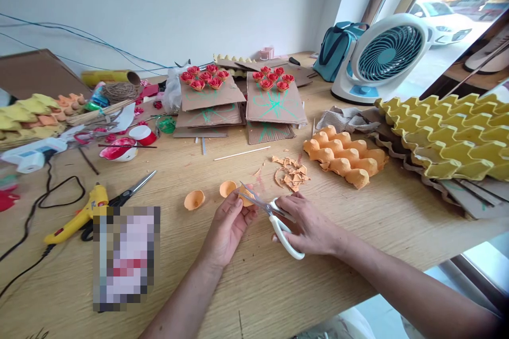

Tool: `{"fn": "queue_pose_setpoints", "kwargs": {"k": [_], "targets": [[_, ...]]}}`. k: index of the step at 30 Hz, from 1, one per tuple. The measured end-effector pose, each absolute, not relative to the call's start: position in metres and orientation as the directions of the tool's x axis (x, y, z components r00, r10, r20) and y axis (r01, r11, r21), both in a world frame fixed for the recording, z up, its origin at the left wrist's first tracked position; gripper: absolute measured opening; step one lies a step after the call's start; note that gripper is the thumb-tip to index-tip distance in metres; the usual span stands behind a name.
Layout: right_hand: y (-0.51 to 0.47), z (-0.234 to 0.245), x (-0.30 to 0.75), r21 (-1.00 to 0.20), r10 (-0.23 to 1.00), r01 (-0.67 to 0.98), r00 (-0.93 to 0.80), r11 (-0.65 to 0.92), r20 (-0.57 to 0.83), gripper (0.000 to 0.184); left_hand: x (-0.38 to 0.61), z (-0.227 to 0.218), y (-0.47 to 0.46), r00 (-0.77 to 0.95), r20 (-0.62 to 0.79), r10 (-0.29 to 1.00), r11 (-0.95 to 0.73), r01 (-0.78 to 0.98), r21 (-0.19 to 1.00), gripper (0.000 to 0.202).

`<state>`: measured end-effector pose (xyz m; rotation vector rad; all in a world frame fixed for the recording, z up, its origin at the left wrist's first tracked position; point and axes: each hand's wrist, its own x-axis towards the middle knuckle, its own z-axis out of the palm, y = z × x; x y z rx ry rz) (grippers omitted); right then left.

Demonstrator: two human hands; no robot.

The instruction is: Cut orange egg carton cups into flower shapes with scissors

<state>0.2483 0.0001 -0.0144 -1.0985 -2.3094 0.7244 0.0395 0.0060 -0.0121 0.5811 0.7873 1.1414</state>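
Note:
Between the fingers of my left hand (230,225) is a small orange egg carton cup (247,196). White-handled scissors (283,228) are gripped in my right hand (312,225), with their blades parted across the cup's edge. Two more cut cups lie just left of the held one: one cup (194,199) apart on the wood, another cup (228,188) close behind my left fingers. Beyond my right hand is a loose pile of orange carton scraps (292,173). The inside of my left palm is partly hidden.
An orange egg carton piece (344,156) and stacked yellow egg trays (449,135) are at right, near a white fan (387,55). Red paper flowers (207,77) stand on cardboard (210,94) at the back. A yellow glue gun (77,217) and black scissors (131,190) lie left.

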Motion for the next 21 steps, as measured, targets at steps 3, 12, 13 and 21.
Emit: {"fn": "queue_pose_setpoints", "kwargs": {"k": [3, 12, 13, 21], "targets": [[0.0007, -0.0142, 0.2492, -0.608, 0.802, 0.572, -0.564, 0.551, 0.196, 0.035, 0.0392, -0.0136, 0.0065, 0.172, -0.223, 0.96, 0.281, -0.53, 0.8, 0.04], [0.0008, -0.0144, 0.2504, -0.531, 0.8, 0.623, -0.563, 0.575, 0.206, 0.03, 0.0417, -0.0176, 0.0042, 0.18, -0.202, 0.963, 0.265, -0.487, 0.832, 0.037], [0.0007, -0.0147, 0.2505, -0.52, 0.801, 0.631, -0.562, 0.576, 0.206, 0.03, 0.0418, -0.0179, 0.004, 0.192, -0.203, 0.96, 0.273, -0.493, 0.826, 0.035], [-0.0017, -0.017, 0.2507, -0.523, 0.793, 0.612, -0.555, 0.594, 0.251, 0.03, 0.0414, -0.0188, 0.0038, 0.205, -0.201, 0.958, 0.28, -0.508, 0.815, 0.034]]}}
